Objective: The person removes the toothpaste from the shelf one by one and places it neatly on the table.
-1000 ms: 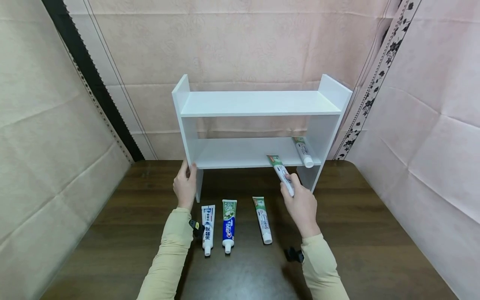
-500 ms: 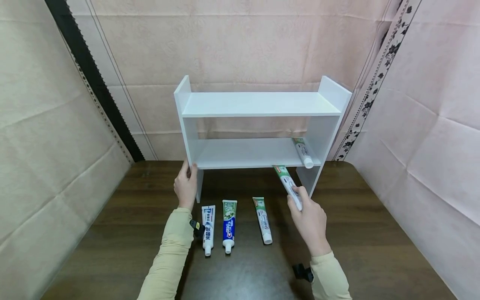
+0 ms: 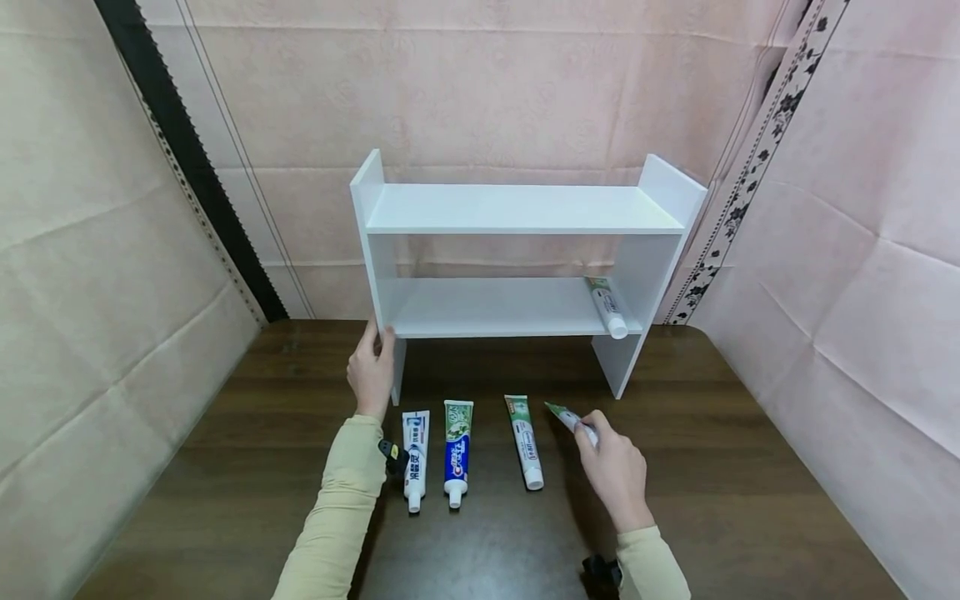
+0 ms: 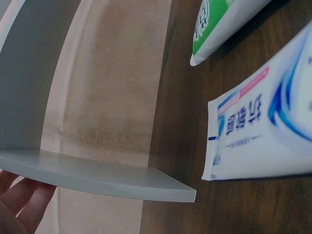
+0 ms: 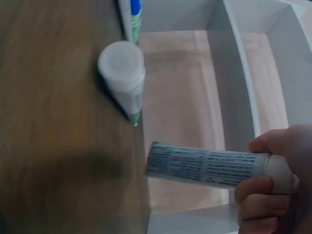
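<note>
My left hand holds the left side panel of a white two-tier shelf, fingers behind the panel. In my right hand is a green-and-white toothpaste tube, gripped near its cap above the table. The right wrist view shows the held tube with rows of small print facing the camera. Another green-and-white tube lies on the lower tier at the right end. On the table lie a white-and-blue tube, a blue-and-green tube and a green-and-white tube.
The dark wooden table is enclosed by pale fabric at the back, left and right. The shelf stands near the table's far edge. Both wrists wear dark devices.
My right hand has drawn the toothpaste tube back from the lower tier's front edge and down toward the table, right of the other tubes. My left hand stays on the shelf.
</note>
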A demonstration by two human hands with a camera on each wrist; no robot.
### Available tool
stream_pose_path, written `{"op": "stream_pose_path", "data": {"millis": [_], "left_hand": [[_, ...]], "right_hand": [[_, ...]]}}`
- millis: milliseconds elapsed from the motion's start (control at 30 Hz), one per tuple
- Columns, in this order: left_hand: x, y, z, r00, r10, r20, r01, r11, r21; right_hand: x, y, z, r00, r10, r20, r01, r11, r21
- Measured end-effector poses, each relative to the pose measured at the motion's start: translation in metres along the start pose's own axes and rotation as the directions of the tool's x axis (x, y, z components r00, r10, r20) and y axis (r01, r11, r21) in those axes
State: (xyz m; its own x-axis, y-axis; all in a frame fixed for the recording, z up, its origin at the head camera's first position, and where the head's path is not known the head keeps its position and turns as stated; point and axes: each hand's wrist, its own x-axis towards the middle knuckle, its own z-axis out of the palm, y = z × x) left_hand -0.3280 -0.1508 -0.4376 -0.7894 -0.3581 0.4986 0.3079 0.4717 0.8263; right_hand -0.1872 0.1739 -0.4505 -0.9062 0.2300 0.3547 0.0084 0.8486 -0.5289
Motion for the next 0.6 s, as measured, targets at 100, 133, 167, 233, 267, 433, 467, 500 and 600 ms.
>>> {"op": "stream_pose_path", "data": {"millis": [100, 133, 167, 233, 267, 433, 467, 500, 600], "left_hand": [[-0.0002, 0.0000, 0.0011, 1.000, 0.003, -0.002, -0.003, 1.000, -0.002], [-0.0002, 0.0007, 0.0008, 1.000, 0.006, -0.005, -0.006, 1.000, -0.003], [-0.0002, 0.0012, 0.0007, 1.000, 0.006, -0.007, -0.006, 1.000, -0.004], [0.0001, 0.0020, 0.0006, 1.000, 0.008, -0.011, -0.008, 1.000, -0.003], [0.0002, 0.0022, 0.0008, 1.000, 0.009, -0.011, -0.009, 1.000, -0.003], [-0.0001, 0.0025, 0.0009, 1.000, -0.001, -0.012, 0.001, 1.000, -0.005], [-0.0005, 0.0023, 0.0010, 1.000, -0.003, -0.014, 0.003, 1.000, -0.005], [-0.0008, 0.0025, 0.0008, 1.000, -0.003, -0.015, 0.003, 1.000, -0.007], [-0.0008, 0.0023, 0.0012, 1.000, 0.003, -0.019, -0.003, 1.000, -0.005]], "right_hand": [[-0.0001, 0.0062, 0.0018, 0.999, 0.022, 0.044, -0.020, 0.999, -0.028], [-0.0002, 0.0075, 0.0019, 0.998, 0.027, 0.057, -0.025, 0.999, -0.036], [0.0000, 0.0085, 0.0016, 0.997, 0.030, 0.075, -0.027, 0.999, -0.043], [0.0007, 0.0100, 0.0015, 0.994, 0.025, 0.110, -0.018, 0.998, -0.061], [0.0010, 0.0105, 0.0014, 0.992, 0.020, 0.128, -0.011, 0.997, -0.072], [0.0011, 0.0119, 0.0037, 0.970, 0.000, 0.243, 0.031, 0.992, -0.122], [0.0007, 0.0118, 0.0045, 0.965, 0.001, 0.261, 0.034, 0.991, -0.128], [0.0003, 0.0117, 0.0054, 0.961, 0.001, 0.277, 0.037, 0.991, -0.132], [0.0001, 0.0104, 0.0083, 0.954, -0.003, 0.301, 0.047, 0.989, -0.140]]}}
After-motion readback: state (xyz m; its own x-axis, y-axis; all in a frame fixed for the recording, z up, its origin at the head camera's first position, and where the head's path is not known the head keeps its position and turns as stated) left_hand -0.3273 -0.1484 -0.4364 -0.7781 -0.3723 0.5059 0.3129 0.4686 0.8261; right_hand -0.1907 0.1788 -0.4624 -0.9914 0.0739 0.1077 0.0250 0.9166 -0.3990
